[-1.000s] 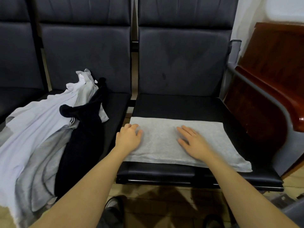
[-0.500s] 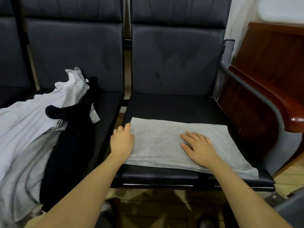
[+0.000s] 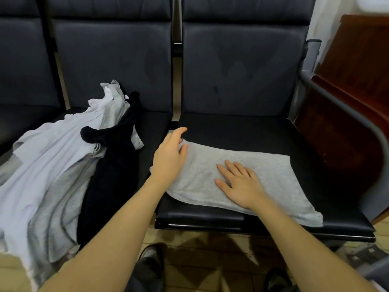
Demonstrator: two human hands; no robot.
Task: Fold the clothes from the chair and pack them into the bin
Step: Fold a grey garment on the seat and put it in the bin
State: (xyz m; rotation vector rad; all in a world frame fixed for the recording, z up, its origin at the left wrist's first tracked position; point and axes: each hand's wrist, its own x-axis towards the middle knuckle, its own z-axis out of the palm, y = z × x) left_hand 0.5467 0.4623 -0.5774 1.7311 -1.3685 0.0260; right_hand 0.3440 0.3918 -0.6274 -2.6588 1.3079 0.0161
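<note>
A folded light grey garment (image 3: 273,178) lies across the right seat (image 3: 242,133) of a row of dark chairs. My left hand (image 3: 169,159) holds the garment's left edge, thumb on top, and that edge is raised off the seat. My right hand (image 3: 240,184) lies flat on the middle of the garment with straight, spread fingers. On the left seat sits a loose pile of clothes: a white piece (image 3: 48,157), a grey piece (image 3: 63,203) and a black piece (image 3: 113,169). They hang over the seat's front edge. No bin is in view.
A grey metal armrest (image 3: 345,114) borders the right seat, with dark red wooden furniture (image 3: 353,98) beyond it. Below the seats are a wooden floor (image 3: 210,249) and my dark shoes (image 3: 147,268).
My left hand slid from the garment's top to its left edge and lifted that edge. My right hand stayed flat on the cloth. The camera shifted a little.
</note>
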